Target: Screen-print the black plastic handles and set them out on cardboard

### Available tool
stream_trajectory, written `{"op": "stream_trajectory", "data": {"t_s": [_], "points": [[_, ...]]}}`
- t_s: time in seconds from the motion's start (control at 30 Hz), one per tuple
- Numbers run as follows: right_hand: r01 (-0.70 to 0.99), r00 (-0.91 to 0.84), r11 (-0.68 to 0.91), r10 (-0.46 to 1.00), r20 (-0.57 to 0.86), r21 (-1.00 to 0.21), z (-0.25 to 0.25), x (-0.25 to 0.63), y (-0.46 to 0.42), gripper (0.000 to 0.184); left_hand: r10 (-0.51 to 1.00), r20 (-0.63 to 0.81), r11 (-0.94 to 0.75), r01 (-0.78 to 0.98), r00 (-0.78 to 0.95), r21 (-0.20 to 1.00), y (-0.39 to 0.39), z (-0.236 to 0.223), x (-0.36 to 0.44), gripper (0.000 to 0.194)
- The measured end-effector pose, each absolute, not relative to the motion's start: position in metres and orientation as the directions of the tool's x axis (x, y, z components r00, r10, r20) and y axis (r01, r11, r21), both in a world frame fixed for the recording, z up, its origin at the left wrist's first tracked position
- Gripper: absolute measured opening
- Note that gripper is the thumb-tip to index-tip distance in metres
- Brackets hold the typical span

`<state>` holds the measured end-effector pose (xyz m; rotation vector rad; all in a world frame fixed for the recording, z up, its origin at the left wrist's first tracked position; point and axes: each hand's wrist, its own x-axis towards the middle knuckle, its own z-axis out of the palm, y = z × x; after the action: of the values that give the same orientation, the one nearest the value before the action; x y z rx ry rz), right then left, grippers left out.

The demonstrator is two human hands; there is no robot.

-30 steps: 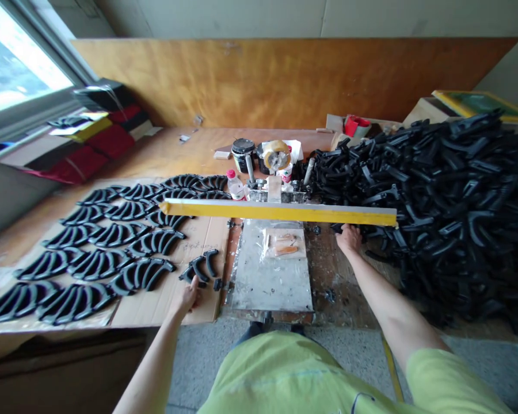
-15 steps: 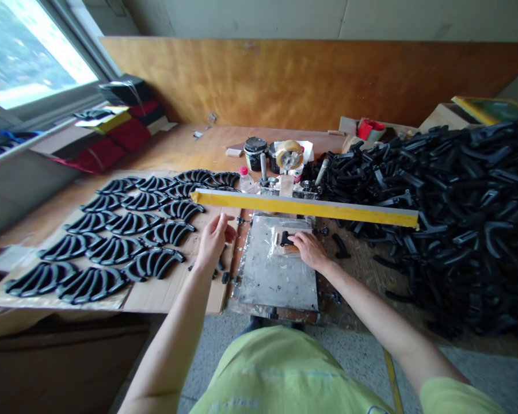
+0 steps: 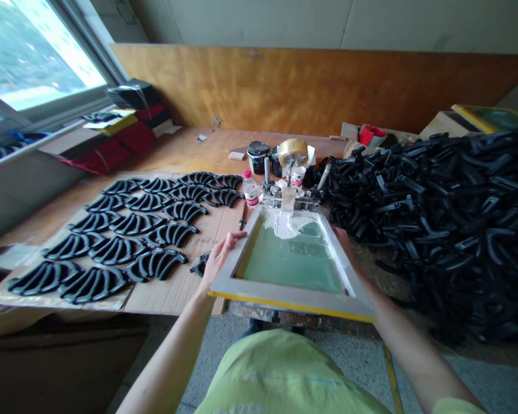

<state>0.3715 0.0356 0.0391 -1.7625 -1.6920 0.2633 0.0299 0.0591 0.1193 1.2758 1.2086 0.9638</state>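
A screen printing frame (image 3: pixel 293 294) with a green mesh and a yellow-taped front edge lies lowered over the base plate, which it hides along with the small black part there. White ink (image 3: pixel 288 225) is smeared at the mesh's far end, where a squeegee (image 3: pixel 288 201) stands. My left hand (image 3: pixel 219 257) grips the frame's left side, fingers along the edge. At the opposite side, my right hand (image 3: pixel 347 246) holds the frame, its fingers mostly hidden behind it. A black plastic part (image 3: pixel 200 264) lies on cardboard beside my left wrist.
Black curved parts (image 3: pixel 116 248) lie in fanned rows on cardboard at left. A large heap of them (image 3: pixel 449 213) rises at right. Behind the frame stand a bottle (image 3: pixel 251 192), tubs (image 3: pixel 258 156), a tape roll (image 3: pixel 293 152) and a metal post (image 3: pixel 267 171).
The frame has swung down from its raised position over the plate. My right hand has left the small black part, and both hands have moved onto the frame's sides.
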Motion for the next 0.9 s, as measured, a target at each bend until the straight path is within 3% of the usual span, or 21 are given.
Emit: {"op": "stream_trajectory", "data": {"t_s": [0.07, 0.17, 0.23, 0.37, 0.43, 0.53, 0.67, 0.77, 0.9], "points": [[0.841, 0.224, 0.037, 0.884, 0.41, -0.539, 0.055, 0.381, 0.052, 0.033, 0.95, -0.238, 0.205, 0.173, 0.201, 0.963, 0.046, 0.091, 0.022, 0.055], [0.92, 0.095, 0.126, 0.847, 0.522, -0.372, 0.079, 0.358, 0.09, 0.046, 0.922, -0.327, 0.288, 0.196, 0.208, 0.937, 0.038, 0.045, 0.02, 0.069], [0.94, -0.052, 0.197, 0.89, 0.453, -0.279, 0.087, 0.329, 0.117, 0.05, 0.926, -0.335, 0.291, 0.233, 0.174, 0.928, 0.039, 0.019, 0.022, 0.073], [0.968, -0.16, 0.186, 0.975, 0.151, -0.171, 0.078, 0.289, 0.138, 0.02, 0.934, -0.33, 0.272, 0.325, 0.137, 0.906, 0.043, -0.005, 0.023, 0.068], [0.967, -0.206, 0.217, 0.974, 0.09, -0.135, 0.069, 0.285, 0.124, 0.015, 0.931, -0.338, 0.274, 0.354, 0.134, 0.894, 0.043, -0.007, 0.022, 0.066], [0.906, -0.391, 0.401, 0.915, 0.098, -0.134, 0.065, 0.293, 0.089, 0.019, 0.932, -0.342, 0.276, 0.371, 0.123, 0.887, 0.041, -0.003, 0.022, 0.063], [0.775, -0.592, 0.592, 0.803, 0.074, -0.221, 0.076, 0.307, 0.067, 0.019, 0.936, -0.331, 0.268, 0.368, 0.12, 0.89, 0.039, 0.001, 0.024, 0.062], [0.802, -0.523, 0.531, 0.845, 0.11, -0.272, 0.079, 0.307, 0.076, 0.012, 0.936, -0.33, 0.27, 0.354, 0.121, 0.896, 0.039, 0.004, 0.023, 0.062], [0.809, -0.466, 0.521, 0.85, 0.244, -0.271, 0.062, 0.302, 0.071, 0.023, 0.932, -0.338, 0.287, 0.303, 0.132, 0.909, 0.04, 0.01, 0.023, 0.063]]}}
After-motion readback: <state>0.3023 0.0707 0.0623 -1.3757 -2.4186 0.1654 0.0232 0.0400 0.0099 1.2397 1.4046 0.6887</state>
